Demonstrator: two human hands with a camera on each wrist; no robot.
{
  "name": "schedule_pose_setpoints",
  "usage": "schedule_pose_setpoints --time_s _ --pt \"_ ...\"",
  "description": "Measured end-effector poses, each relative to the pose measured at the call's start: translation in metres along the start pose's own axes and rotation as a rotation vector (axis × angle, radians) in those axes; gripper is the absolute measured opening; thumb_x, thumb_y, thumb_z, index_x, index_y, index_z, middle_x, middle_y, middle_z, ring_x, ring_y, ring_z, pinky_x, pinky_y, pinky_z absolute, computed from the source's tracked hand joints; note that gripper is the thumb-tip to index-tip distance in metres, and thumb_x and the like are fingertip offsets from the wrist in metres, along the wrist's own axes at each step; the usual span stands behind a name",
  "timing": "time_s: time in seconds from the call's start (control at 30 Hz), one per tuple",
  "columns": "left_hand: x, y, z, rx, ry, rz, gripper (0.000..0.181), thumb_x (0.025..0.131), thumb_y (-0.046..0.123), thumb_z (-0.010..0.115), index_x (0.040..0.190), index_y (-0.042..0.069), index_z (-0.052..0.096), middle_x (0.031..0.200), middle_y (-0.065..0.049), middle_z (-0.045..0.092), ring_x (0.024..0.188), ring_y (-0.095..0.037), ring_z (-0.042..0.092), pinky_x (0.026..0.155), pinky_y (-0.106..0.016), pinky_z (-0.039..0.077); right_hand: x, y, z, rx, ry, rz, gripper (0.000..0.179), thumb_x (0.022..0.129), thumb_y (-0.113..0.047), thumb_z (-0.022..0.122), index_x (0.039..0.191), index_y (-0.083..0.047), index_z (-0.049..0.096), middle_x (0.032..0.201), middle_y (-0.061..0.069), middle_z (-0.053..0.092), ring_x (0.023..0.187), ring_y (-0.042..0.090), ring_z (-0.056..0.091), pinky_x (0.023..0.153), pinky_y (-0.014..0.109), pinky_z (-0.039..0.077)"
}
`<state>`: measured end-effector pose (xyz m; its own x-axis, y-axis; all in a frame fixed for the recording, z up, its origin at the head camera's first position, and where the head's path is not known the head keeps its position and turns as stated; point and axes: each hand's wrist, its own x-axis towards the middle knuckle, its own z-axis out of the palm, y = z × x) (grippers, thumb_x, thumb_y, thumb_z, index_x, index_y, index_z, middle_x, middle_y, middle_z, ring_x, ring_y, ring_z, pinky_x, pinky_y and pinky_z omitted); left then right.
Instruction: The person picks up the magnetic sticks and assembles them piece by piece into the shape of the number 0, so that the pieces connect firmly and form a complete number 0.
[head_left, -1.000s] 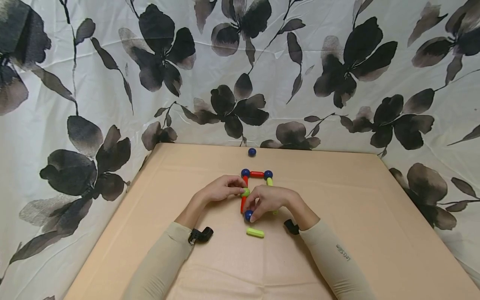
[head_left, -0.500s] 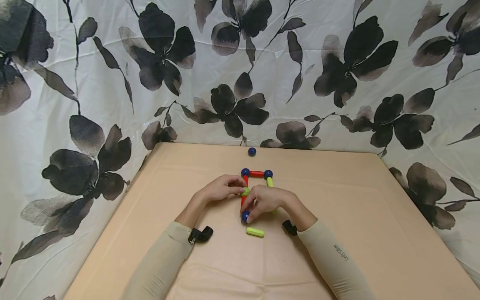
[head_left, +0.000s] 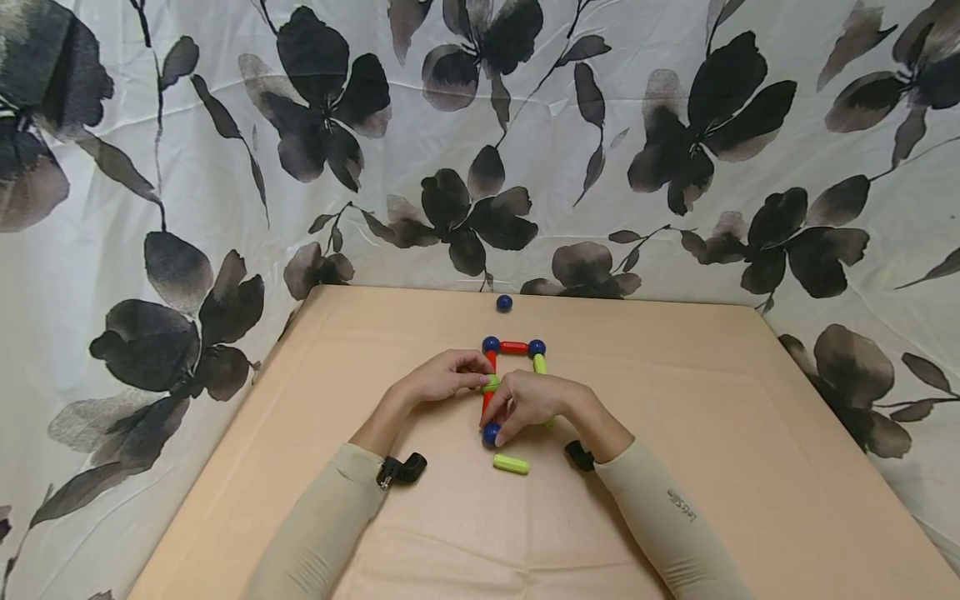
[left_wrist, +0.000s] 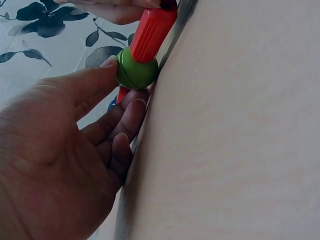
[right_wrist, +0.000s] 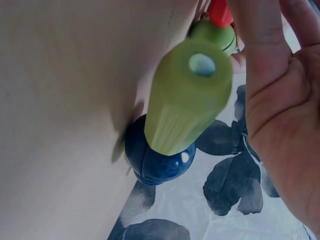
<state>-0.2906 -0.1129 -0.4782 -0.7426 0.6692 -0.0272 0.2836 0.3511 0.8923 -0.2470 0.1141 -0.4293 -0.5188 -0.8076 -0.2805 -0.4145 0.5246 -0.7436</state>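
In the head view my left hand pinches a green ball between thumb and fingers. A red rod runs from that ball toward the back, and another red rod runs toward my right hand. My right hand holds a blue ball at this rod's near end, fingertips right at the joint. Beyond the right palm, in the right wrist view, a green rod with a pale round tip sits on a dark blue ball. The right hand hides part of that side in the head view.
At the back of the shape, a red rod joins two blue balls. A loose green rod lies on the table nearer me. One more blue ball sits by the far edge, before a floral cloth.
My right hand has shifted the blue ball slightly left, to the near end of the red rod. The left hand has stayed on the green ball.
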Motion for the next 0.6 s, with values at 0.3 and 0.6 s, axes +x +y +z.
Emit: schedule_pose_setpoints --time_s 0.3,0.6 --pt "-0.0001 0.0003 0.0 0.012 0.004 -0.005 0.013 0.103 0.022 0.067 0.114 0.017 0.071 0.1 -0.001 0.07 0.092 -0.016 0.063 0.083 -0.028 0.05 0.0032 -0.0001 0.0018 -0.007 -0.017 -0.008 0.031 0.086 -0.02 0.087 0.116 -0.015 0.08 0.085 -0.004 0.075 0.075 0.011 0.065 0.067 0.022 0.05" --pt "0.0007 -0.0003 0.0004 0.003 0.005 -0.001 0.014 0.103 0.022 0.067 0.115 0.015 0.072 0.103 -0.001 0.071 0.095 -0.016 0.063 0.087 -0.029 0.05 0.0036 0.0021 0.0029 0.012 -0.057 0.023 0.027 0.089 -0.024 0.085 0.114 -0.021 0.076 0.08 0.0 0.072 0.069 0.009 0.062 0.064 0.024 0.05"
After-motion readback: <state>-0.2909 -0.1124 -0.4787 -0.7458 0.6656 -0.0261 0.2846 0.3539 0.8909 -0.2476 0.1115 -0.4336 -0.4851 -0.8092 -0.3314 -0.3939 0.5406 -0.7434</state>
